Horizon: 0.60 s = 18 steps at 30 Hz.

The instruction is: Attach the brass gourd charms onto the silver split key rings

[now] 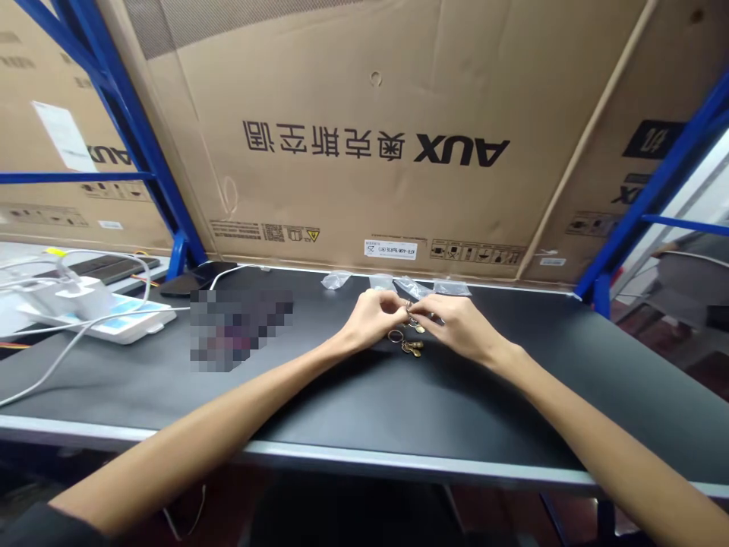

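Note:
Both hands meet above the black tabletop, fingertips pinched close together. My left hand (370, 319) and my right hand (452, 323) grip a small metal keychain (418, 328), with a gold-coloured piece hanging below the right fingers. Much of it is hidden by the fingers. Just below the hands, a second keychain lies on the table, with a round split ring (395, 335) and brass-coloured charms (413, 349). Behind the hands, several small clear plastic bags (413, 287) lie in a row.
A large upside-down AUX cardboard box (364, 190) stands against the table's back edge. Blue rack posts (142, 152) flank it. At left are a white power strip (125, 315) with cables, a dark flat object (190, 281) and a pixelated patch (239, 334).

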Motion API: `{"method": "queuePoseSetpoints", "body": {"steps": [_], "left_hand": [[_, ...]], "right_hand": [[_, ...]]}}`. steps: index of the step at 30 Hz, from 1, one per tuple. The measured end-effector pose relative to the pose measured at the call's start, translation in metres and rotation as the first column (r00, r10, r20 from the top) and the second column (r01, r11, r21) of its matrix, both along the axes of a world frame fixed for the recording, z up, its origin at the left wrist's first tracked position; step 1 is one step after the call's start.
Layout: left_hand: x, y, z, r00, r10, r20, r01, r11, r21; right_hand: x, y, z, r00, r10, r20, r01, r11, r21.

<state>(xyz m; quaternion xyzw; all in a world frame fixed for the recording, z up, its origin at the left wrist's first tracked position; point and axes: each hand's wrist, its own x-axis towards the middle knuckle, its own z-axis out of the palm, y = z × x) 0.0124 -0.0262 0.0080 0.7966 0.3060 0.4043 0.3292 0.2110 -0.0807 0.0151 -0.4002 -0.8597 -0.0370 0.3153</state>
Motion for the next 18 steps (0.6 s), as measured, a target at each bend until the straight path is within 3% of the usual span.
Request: {"method": "queuePoseSetpoints", "body": {"steps": [5,8,11,18], "left_hand": [[0.0,0.008,0.001,0.989,-0.027,0.145,0.045,0.991,-0.126],[-0.001,0.014,0.0,0.98,-0.019,0.196,0.051,0.986,-0.161],[-0.002,0.017,-0.001,0.977,-0.001,0.211,0.036,0.986,-0.16],[0.0,0.015,-0.001,0.974,-0.018,0.225,0.064,0.977,-0.201]], "right_hand": [[0.003,0.001,0.003,0.998,-0.014,0.054,0.011,0.999,0.052],[0.011,0.002,0.013,0.987,-0.156,0.033,0.157,0.988,-0.013],[0.02,0.005,0.015,0.953,-0.257,0.162,0.271,0.96,-0.072],[0.017,0.011,0.001,0.899,-0.225,0.377,0.285,0.952,-0.112]]}}
